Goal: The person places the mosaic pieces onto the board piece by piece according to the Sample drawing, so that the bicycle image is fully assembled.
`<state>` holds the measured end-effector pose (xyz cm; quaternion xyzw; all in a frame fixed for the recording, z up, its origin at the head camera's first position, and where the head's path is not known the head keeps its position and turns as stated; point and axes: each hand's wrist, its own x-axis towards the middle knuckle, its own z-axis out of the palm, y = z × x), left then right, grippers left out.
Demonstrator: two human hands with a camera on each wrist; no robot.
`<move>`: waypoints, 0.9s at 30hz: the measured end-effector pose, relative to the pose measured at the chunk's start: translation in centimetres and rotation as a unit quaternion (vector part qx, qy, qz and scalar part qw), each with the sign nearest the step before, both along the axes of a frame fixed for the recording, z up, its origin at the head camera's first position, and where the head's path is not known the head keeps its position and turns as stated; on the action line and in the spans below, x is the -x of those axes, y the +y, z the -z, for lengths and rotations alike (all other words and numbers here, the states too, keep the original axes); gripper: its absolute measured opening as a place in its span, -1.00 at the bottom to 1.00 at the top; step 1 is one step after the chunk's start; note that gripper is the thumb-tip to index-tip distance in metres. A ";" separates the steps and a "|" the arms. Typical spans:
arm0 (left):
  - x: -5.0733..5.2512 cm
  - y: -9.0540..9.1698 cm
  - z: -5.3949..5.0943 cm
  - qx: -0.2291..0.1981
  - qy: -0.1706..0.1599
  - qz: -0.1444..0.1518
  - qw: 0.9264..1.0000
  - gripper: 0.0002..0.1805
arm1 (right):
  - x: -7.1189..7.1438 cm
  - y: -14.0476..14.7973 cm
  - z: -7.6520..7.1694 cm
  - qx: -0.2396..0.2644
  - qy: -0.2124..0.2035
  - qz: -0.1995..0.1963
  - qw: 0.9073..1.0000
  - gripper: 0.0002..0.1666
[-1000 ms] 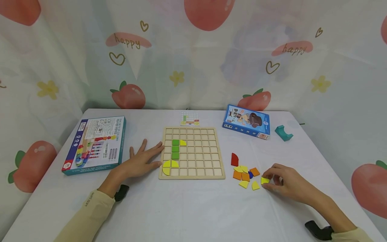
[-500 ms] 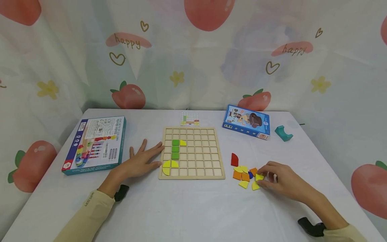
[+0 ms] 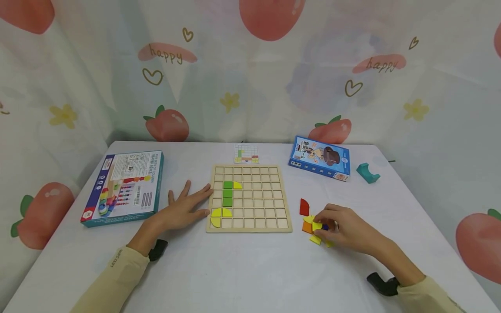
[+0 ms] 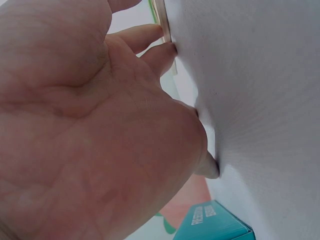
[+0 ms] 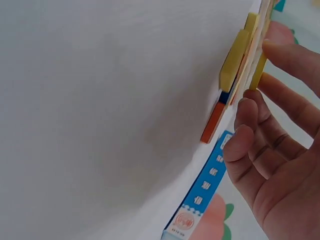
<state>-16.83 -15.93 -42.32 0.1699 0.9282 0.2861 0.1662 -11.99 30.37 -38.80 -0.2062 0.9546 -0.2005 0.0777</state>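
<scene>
Pinched between the thumb and fingers of my right hand (image 3: 346, 227) is a yellow tile (image 5: 259, 70), held over a small heap of loose tiles. Around it lie a red quarter-round tile (image 3: 304, 207), an orange tile (image 3: 307, 227), a blue tile (image 3: 325, 227) and yellow tiles (image 3: 315, 239), some partly covered by the hand. With fingers spread, my left hand (image 3: 178, 211) touches the left edge of the wooden grid board (image 3: 250, 230). Set in the board's cells are green squares (image 3: 227, 193) and yellow rounded tiles (image 3: 216, 216).
A pattern card (image 3: 246, 154) lies behind the board. At the left is a large teal-edged box (image 3: 123, 187). A blue box (image 3: 320, 157) and a teal curved block (image 3: 368, 173) sit at the back right. Printed cloth hangs behind the table.
My right hand has moved left with the yellow tile, from the right side of the heap to above it. The left hand has stayed at the board's edge.
</scene>
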 end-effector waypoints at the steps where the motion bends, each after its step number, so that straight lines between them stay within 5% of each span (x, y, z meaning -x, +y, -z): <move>1: 0.0 0.0 0.0 0.000 0.000 0.000 1.000 -0.22 | 0.1 -0.2 0.0 0.000 -0.001 -0.003 1.000 -0.69; 27: 0.0 0.0 -0.1 -0.002 -0.002 0.003 1.000 -0.22 | 1.7 -7.2 0.0 0.013 0.001 -0.048 0.999 -0.70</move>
